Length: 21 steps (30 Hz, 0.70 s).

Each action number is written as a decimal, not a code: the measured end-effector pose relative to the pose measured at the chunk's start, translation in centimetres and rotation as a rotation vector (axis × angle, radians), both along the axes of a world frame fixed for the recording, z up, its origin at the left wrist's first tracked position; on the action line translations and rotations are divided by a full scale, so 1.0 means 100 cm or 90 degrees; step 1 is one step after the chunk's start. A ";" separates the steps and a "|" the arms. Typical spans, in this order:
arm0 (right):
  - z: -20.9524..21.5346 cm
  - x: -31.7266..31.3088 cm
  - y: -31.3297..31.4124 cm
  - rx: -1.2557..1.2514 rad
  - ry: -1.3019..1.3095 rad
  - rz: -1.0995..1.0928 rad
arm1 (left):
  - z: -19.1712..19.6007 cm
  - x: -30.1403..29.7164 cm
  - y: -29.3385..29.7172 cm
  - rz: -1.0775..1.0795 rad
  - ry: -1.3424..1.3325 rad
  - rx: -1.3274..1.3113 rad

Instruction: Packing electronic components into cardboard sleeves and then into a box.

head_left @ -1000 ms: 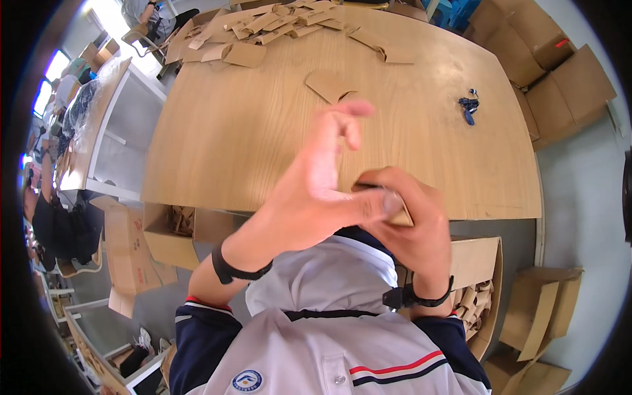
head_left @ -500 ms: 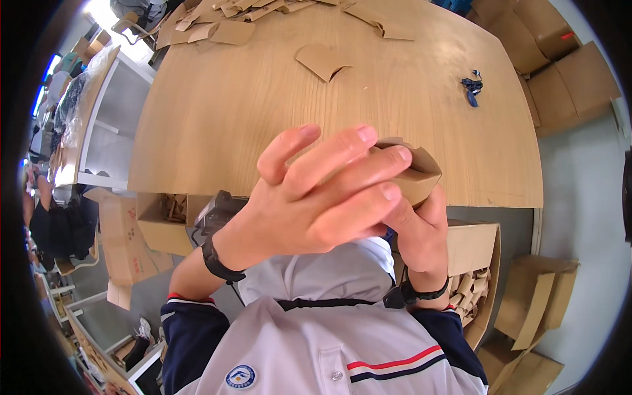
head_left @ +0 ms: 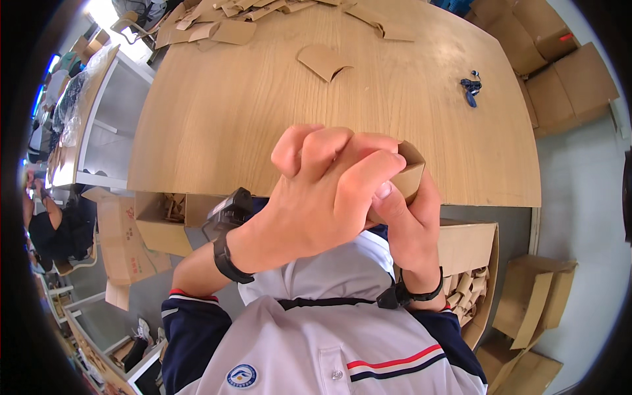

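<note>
Brown cardboard piece [head_left: 409, 172] squeezed tight by left hand [head_left: 322, 191] and right hand [head_left: 411, 220], pointing to 2 o'clock. Above, wooden table [head_left: 263, 118]; cardboard boxes [head_left: 559, 72] at 2 o'clock.

Both hands [head_left: 342, 197] around cardboard piece [head_left: 409, 172]

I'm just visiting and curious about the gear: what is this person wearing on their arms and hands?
Both hands are bare, with no gloves. The left hand has a black band on its wrist with a small black boxy device attached. The right hand has a similar black wristband with a small black unit. The forearms are uncovered; short navy sleeves with red and white trim end above the elbows.
</note>
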State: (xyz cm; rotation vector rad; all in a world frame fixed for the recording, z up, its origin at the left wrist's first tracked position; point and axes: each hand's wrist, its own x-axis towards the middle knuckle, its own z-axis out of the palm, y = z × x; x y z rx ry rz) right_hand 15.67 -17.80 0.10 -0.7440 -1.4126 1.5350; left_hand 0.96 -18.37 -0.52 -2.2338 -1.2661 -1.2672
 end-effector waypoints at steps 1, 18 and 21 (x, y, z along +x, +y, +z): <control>-0.001 -0.002 0.000 0.017 0.011 -0.022 | -0.003 -0.003 0.002 -0.020 -0.007 0.014; -0.006 -0.001 -0.003 0.078 0.014 -0.078 | 0.015 -0.003 0.003 0.005 0.045 -0.071; -0.007 -0.001 -0.003 0.117 -0.045 -0.087 | 0.012 -0.002 0.004 -0.011 0.041 -0.067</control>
